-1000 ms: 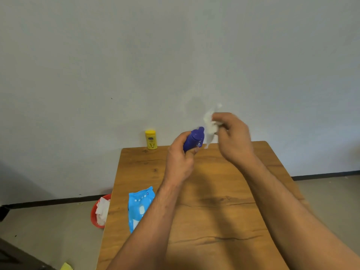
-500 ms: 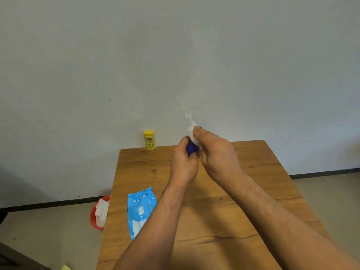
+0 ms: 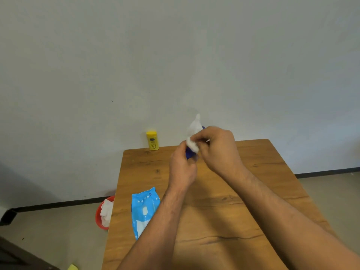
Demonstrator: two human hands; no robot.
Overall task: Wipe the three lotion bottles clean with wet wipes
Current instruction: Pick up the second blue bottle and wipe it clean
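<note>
Head: wood table, grey wall — left hand grips bottle, right hand pinches wipe.

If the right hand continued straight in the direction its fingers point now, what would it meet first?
Probably the blue bottle in the left hand: the right hand presses its wipe against it. Depth is unclear.

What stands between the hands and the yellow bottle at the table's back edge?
Nothing visible. Only bare table lies between the left hand, holding the blue bottle, and the yellow bottle. The wipes pack sits nearer the person, off that path.
</note>
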